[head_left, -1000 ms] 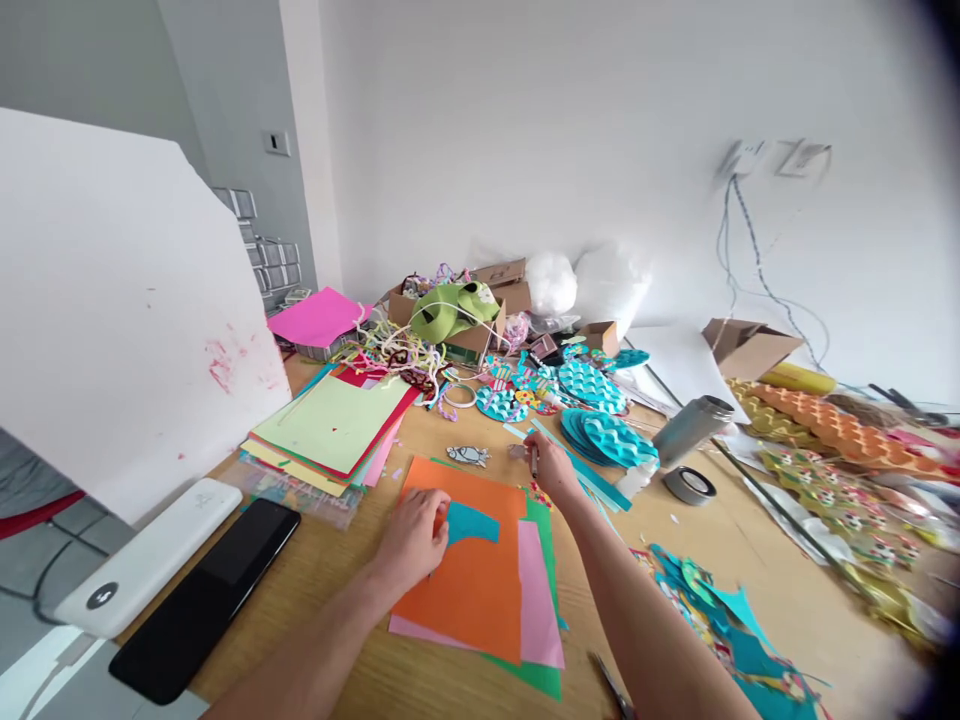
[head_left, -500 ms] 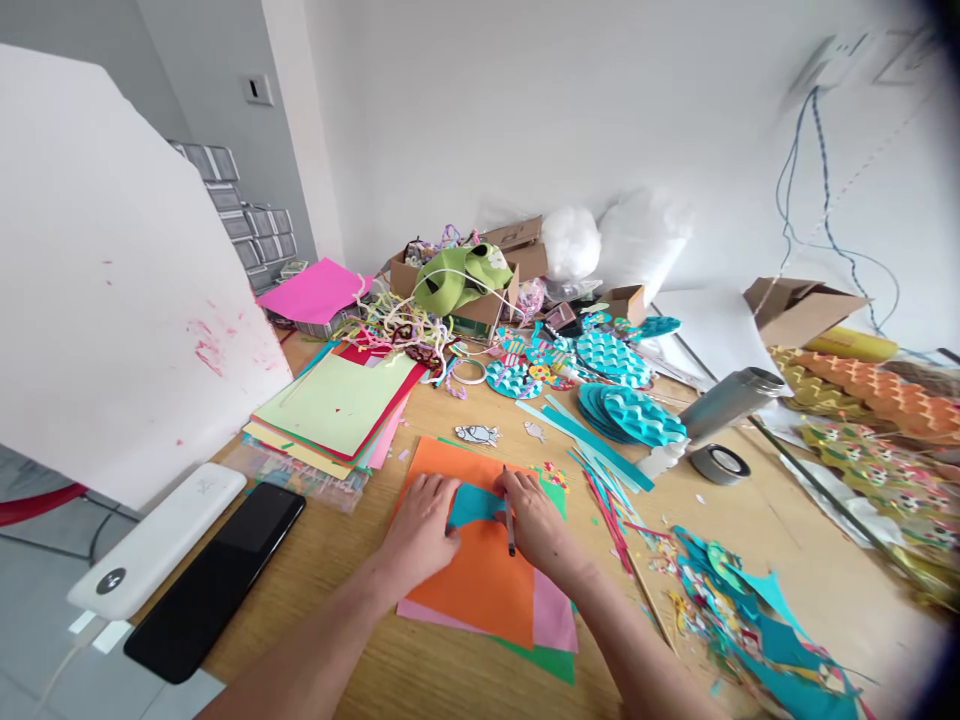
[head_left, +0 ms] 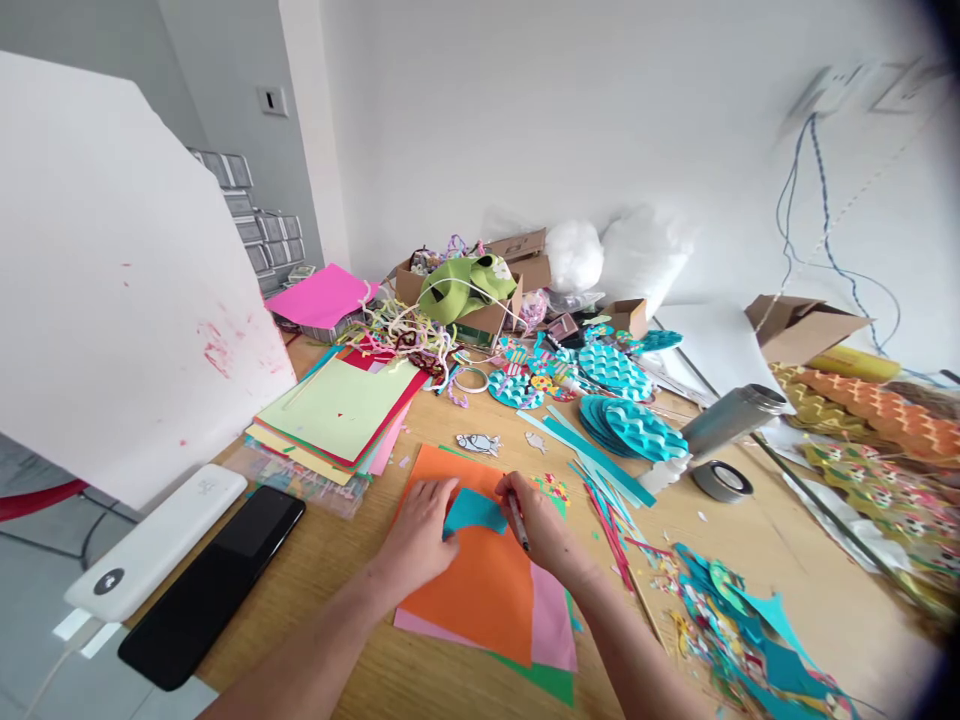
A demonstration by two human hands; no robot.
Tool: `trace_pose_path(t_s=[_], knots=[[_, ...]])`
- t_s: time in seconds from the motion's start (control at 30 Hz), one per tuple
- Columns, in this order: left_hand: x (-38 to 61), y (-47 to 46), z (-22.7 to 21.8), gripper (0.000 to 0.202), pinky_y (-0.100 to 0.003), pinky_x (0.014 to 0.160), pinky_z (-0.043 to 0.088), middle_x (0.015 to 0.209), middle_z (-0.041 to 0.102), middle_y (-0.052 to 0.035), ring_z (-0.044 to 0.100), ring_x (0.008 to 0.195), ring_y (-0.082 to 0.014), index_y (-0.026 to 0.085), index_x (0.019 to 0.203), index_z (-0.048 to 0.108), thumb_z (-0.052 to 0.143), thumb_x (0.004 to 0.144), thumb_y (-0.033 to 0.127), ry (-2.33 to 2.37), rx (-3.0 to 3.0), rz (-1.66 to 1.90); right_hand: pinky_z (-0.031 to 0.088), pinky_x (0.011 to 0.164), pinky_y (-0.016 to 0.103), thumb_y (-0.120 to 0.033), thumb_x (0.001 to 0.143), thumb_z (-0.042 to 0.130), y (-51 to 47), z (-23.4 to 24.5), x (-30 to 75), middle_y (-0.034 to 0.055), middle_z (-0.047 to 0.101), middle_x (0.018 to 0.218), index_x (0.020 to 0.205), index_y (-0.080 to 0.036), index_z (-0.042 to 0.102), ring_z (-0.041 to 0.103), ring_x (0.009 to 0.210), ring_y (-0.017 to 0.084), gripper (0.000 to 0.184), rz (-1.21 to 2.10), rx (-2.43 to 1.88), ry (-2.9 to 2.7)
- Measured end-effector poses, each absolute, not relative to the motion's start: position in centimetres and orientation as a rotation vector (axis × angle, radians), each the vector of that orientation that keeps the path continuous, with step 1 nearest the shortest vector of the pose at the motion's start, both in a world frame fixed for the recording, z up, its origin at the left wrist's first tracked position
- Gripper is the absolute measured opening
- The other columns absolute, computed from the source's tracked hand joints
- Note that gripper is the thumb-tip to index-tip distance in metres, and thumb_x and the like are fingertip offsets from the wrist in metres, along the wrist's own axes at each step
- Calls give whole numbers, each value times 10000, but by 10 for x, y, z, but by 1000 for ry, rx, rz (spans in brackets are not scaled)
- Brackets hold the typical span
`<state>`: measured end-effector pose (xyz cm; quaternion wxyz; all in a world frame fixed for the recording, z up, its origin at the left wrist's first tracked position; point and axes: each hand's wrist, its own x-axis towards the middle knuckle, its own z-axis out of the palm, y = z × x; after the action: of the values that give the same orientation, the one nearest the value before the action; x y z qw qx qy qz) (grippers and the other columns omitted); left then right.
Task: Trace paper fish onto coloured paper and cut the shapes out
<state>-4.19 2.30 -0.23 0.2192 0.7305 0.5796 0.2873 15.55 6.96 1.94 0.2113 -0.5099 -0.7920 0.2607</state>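
Observation:
A small blue piece of paper (head_left: 475,511) lies on an orange sheet (head_left: 480,600). My left hand (head_left: 418,530) has its thumb and fingers at the left side of the blue piece, holding it. In my right hand (head_left: 541,520) is a slim pen (head_left: 517,519), slanted, its upper end toward me. The pen's tip is near the right end of the blue piece, and I cannot make out whether it touches. Under the orange sheet, pink paper (head_left: 553,620) and green paper (head_left: 551,682) stick out. Two small fish cutouts, a larger one (head_left: 478,443) and a smaller one (head_left: 535,440), lie just beyond.
Coloured paper (head_left: 337,410) is stacked at left, near a phone (head_left: 214,585) and a white power bank (head_left: 154,545). On the right are blue wavy discs (head_left: 643,425), a glue bottle (head_left: 664,473), a tape roll (head_left: 721,481), a metal flask (head_left: 735,420) and paper scraps (head_left: 750,620).
My right hand has shifted slightly, and the pen leans more to the right. More of the blue paper's right end shows. My left hand stays at the blue paper.

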Motion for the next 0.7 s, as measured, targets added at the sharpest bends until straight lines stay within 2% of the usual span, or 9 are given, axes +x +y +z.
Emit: trace_pose_path(t_s=[0.13, 0.3, 0.5, 0.7], knots=[[-44, 27, -1, 630, -390, 961, 442, 1269, 532, -121, 525, 1131, -235, 180, 1334, 358, 520, 730, 106, 1590, 1876, 972, 340, 506, 231, -212, 855, 383, 89, 34, 156, -18, 540, 633, 865, -205, 450, 476, 535, 128, 68, 725, -1265, -2143], [-52, 34, 4, 613, -342, 812, 520, 1268, 519, -135, 602, 855, -163, 197, 1362, 294, 509, 789, 164, 1629, 1627, 1259, 364, 530, 235, -241, 817, 437, 124, 45, 141, -6, 546, 664, 850, -197, 454, 488, 564, 124, 57, 700, -1146, -2100], [-58, 39, 6, 620, -280, 771, 521, 1366, 436, -130, 587, 896, -136, 229, 1384, 276, 477, 804, 147, 1591, 1495, 1406, 322, 505, 234, -245, 761, 466, 166, 35, 114, -35, 491, 614, 833, -200, 437, 425, 516, 113, 90, 757, -1124, -2029], [-58, 39, 9, 482, -288, 722, 520, 1172, 560, -124, 589, 826, -140, 187, 1291, 387, 472, 817, 167, 1621, 1412, 1486, 375, 530, 259, -282, 755, 503, 187, 34, 101, -25, 485, 630, 816, -208, 437, 468, 547, 131, 116, 870, -993, -2045]])
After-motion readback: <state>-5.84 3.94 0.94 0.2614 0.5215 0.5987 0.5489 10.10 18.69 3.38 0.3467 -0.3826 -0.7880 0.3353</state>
